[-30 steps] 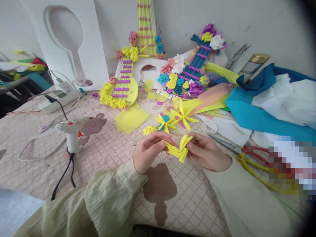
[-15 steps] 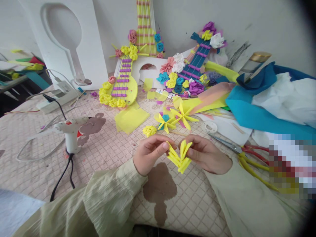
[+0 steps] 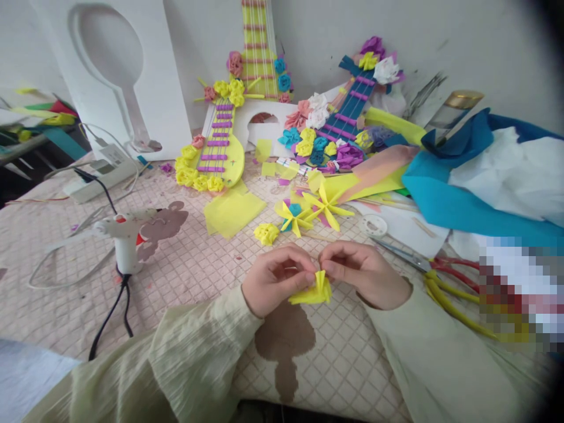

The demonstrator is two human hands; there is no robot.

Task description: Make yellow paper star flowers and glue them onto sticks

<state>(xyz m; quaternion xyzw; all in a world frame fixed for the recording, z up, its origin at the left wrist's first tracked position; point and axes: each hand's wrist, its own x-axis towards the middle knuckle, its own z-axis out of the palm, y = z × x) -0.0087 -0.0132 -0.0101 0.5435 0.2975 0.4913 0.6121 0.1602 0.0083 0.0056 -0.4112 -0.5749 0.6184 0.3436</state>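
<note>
Low over the quilted table cover, my left hand (image 3: 282, 279) pinches a folded yellow paper flower (image 3: 318, 289) between thumb and fingers. My right hand (image 3: 363, 271) grips the same flower at its right side, thumb against forefinger. Its petals are bunched together below my fingertips, and my fingers hide its upper part. Just beyond my hands lie two yellow star-shaped paper flowers (image 3: 326, 205) and a crumpled yellow paper rosette (image 3: 266, 234). Left of these is a stack of yellow paper squares (image 3: 233, 212).
A white glue gun (image 3: 127, 244) stands at left with its cords, near a power strip (image 3: 99, 173). Scissors (image 3: 409, 257) with red handles lie at right. Flower-trimmed model instruments, one yellow (image 3: 231, 161) and one blue (image 3: 353, 106), lean at the back. Blue cloth-like sheets (image 3: 467, 200) are heaped at right.
The yellow paper flower has turned, and its spread petals are now pressed together and tipped to the left. Both hands have come closer together around it.
</note>
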